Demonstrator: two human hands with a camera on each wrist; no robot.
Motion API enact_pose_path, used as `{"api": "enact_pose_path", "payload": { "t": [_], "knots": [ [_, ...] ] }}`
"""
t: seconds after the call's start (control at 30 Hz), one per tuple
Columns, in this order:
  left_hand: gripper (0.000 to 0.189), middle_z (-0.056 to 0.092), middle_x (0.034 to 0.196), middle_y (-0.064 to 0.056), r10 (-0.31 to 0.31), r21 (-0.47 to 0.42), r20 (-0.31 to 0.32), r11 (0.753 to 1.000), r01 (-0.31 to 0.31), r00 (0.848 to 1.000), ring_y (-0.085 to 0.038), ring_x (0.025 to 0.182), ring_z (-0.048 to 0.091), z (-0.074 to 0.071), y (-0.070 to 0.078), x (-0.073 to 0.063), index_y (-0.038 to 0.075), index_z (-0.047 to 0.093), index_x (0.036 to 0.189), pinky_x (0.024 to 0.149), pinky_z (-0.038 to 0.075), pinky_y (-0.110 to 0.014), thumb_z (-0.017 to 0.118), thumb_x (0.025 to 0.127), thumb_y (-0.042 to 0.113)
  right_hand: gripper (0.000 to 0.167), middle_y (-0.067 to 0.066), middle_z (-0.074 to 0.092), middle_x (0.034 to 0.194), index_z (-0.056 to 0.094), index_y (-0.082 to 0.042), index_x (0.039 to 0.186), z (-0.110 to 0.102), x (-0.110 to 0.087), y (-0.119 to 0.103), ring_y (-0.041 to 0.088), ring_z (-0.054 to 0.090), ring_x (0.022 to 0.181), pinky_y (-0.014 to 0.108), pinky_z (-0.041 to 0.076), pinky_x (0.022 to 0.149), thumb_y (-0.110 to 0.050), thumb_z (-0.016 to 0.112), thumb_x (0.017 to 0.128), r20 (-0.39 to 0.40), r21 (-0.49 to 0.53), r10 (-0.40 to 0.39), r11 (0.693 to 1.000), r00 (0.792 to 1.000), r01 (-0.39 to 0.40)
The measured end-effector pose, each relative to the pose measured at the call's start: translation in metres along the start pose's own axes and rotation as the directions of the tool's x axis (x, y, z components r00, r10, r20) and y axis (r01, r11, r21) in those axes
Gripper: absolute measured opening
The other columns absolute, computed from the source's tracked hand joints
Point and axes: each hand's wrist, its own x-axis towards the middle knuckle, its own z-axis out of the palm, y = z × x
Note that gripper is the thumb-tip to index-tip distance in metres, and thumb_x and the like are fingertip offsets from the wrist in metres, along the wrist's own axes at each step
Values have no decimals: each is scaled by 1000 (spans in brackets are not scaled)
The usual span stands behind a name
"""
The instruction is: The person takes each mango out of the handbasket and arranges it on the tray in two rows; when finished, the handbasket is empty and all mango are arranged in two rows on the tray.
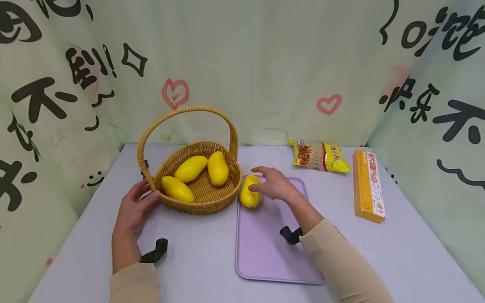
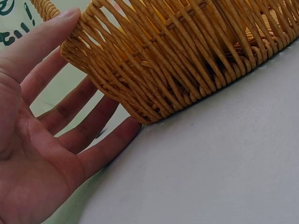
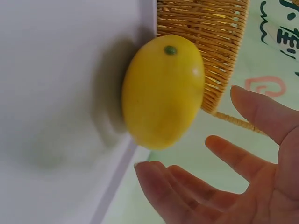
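Note:
The wicker basket (image 1: pixel 206 206) with a tall arched handle stands at the back left and holds three yellow mangoes (image 1: pixel 191 169). My left hand (image 1: pixel 134 206) touches its left end. In the left wrist view the thumb lies at the woven rim (image 2: pixel 88 14) and the other fingers extend, spread, along the outer side. Another yellow mango (image 3: pixel 163 93) lies on the purple tray (image 1: pixel 265 252), beside the basket's right side. Over this mango my right hand (image 1: pixel 274 184) is held with fingers apart; in the right wrist view a gap shows between fingertips and fruit.
A yellow-and-red food packet (image 1: pixel 320 155) lies at the back right. An orange-and-white pasta box (image 1: pixel 369 185) lies right of it. A dark small object (image 1: pixel 145 167) shows partly behind the basket's left end. Printed curtains (image 1: pixel 257 71) rise behind the table.

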Motion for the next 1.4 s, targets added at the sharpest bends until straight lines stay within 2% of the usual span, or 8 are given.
{"api": "enact_pose_path", "payload": {
  "t": [0.13,0.5,0.93,1.0,1.13,1.2,1.27,1.4],
  "knots": [
    [74,48,141,4,0,1,-5,1000,0,1000,-5,114,61,0,0,0,21,41,159,97,56,-21,77,94,20,60,23,51,153,52,-9,151,-6,-1,-10,44,48,141,59,46,113,-29,69,97,-36,-27,-61,998,997,60],
    [72,48,139,6,3,0,3,1000,-3,1000,-4,113,62,1,0,0,22,42,159,96,56,-19,76,95,20,58,17,54,152,54,-13,150,-17,5,-46,39,50,140,56,46,113,-29,70,97,-63,-42,-105,994,992,102],
    [70,50,135,8,16,-16,9,1000,-16,1000,-4,111,63,2,-2,-1,18,43,158,95,57,-18,75,96,17,60,15,56,149,53,-12,150,-13,27,-84,31,57,126,47,54,104,-26,72,95,25,-62,-137,988,990,139],
    [70,50,135,8,20,-20,11,1000,-20,1000,-4,111,63,2,-2,-1,18,43,158,95,57,-18,75,96,17,59,13,55,151,54,-12,150,-11,32,-89,28,58,119,43,55,100,-25,73,95,41,-72,-130,989,991,133],
    [69,50,138,7,25,-14,11,1000,-24,1000,-3,111,63,2,-2,-2,19,44,157,95,57,-18,76,96,18,61,12,53,153,53,-16,151,-9,40,-100,23,54,89,35,53,77,-25,75,94,96,-57,-101,993,990,107],
    [69,49,138,6,26,-19,10,999,-26,1000,-4,111,63,2,-1,-1,18,45,157,95,57,-18,76,96,17,63,11,52,154,52,-19,152,-8,44,-105,21,52,86,36,54,73,-24,75,94,119,-50,-84,995,989,90],
    [67,49,138,6,26,-21,8,999,-26,1000,-4,110,64,3,-1,-1,18,45,156,96,57,-19,75,96,16,63,10,51,155,52,-21,152,-7,49,-108,24,56,92,40,59,78,-24,76,94,137,-37,-55,997,989,60],
    [66,50,135,7,18,-26,5,999,-18,1000,-4,109,64,2,0,-2,18,45,156,96,57,-19,74,96,14,64,8,46,159,51,-21,153,-1,60,-112,32,57,128,55,59,95,-23,75,94,166,-14,5,1000,986,-3]
  ]
}}
